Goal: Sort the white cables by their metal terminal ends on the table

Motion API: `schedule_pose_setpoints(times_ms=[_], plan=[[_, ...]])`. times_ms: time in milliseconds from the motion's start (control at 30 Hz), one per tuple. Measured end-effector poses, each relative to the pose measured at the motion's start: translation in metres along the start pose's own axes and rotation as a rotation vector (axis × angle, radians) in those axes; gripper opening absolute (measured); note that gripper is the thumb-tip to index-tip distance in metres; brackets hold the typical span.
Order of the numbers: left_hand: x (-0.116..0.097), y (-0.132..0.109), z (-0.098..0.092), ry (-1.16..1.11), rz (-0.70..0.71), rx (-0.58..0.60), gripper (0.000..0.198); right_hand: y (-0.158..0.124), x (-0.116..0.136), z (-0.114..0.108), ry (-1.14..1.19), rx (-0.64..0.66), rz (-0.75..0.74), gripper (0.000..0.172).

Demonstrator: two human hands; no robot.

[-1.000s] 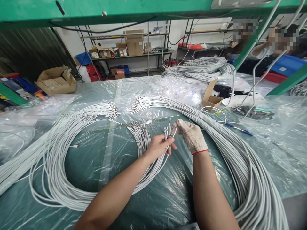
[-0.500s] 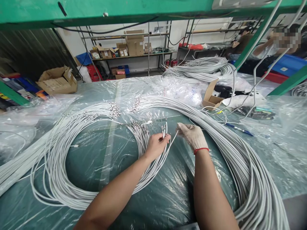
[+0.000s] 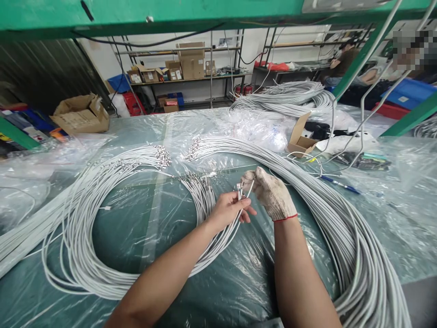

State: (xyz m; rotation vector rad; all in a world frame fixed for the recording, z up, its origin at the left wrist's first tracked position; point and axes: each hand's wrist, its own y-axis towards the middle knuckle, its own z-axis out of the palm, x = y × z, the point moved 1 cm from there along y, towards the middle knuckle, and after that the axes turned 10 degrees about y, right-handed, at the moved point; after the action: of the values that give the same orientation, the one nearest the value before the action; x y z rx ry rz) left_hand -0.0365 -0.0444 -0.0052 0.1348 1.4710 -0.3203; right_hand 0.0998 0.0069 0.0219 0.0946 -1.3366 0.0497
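Observation:
My bare left hand is closed around several white cables near their metal-tipped ends. Just to its right, my right hand, in a white knit glove with a red cuff edge, pinches the end of one white cable. The held cables run down into a big coil of white cables on the left. Beside my left hand, more terminal ends of the coil lie on the plastic sheet. A thick bundle of white cables curves around the right side of my gloved hand.
Plastic film covers the green table. Behind the hands are an open small carton, clear bags and another cable coil. A blue pen lies right. A green beam crosses above; people sit at the back right.
My left hand has shifted slightly right, its lower fingers now spread more. My gloved hand has turned and come closer, its fingertips now at the cable's tip.

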Motion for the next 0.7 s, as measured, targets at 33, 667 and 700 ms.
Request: schedule_pose_setpoints(times_ms=[33, 667, 700], plan=[[0.0, 0.0, 0.0, -0.021, -0.006, -0.004, 0.038, -0.001, 0.001, -0.001, 0.068, 0.006, 0.014, 0.05], [0.006, 0.002, -0.002, -0.02, -0.018, -0.009, 0.033, -0.005, 0.012, -0.005, 0.065, -0.077, -0.012, 0.043], [0.005, 0.002, -0.002, -0.026, -0.016, -0.016, 0.033, -0.004, 0.011, -0.007, 0.046, -0.108, -0.001, 0.046]])
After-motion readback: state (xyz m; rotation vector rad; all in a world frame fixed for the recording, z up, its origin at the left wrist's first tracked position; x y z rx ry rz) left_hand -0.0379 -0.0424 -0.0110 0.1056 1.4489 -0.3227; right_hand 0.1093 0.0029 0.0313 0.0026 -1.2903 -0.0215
